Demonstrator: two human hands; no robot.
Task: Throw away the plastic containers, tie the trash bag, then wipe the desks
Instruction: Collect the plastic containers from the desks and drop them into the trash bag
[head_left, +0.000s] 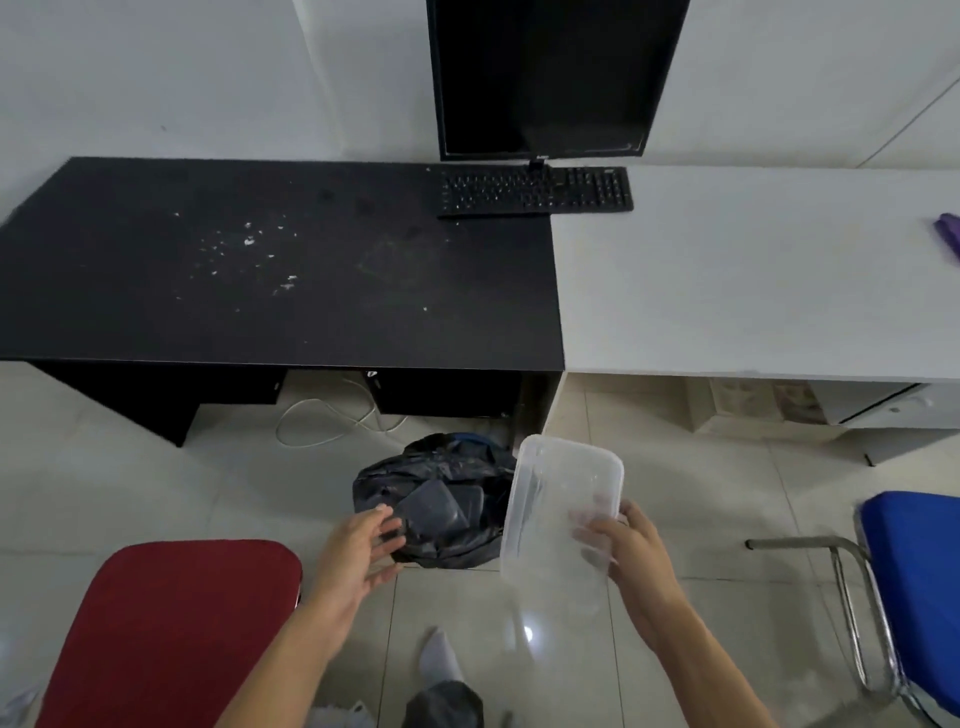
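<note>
Right hand (631, 545) curled round clear container (561, 499); left hand (358, 551) wide, blurred, beside part-hidden trash bag (447, 467)

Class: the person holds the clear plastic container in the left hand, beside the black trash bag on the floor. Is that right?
No. The head view shows the right hand holding the clear plastic container, beside the black trash bag on the floor; the left hand holds nothing.

Left hand (358, 556) loose; right hand (631, 545) curled

Head-worn wide-angle view, looking forward and down, desks (291, 270) near ahead, floor (156, 493) below
</note>
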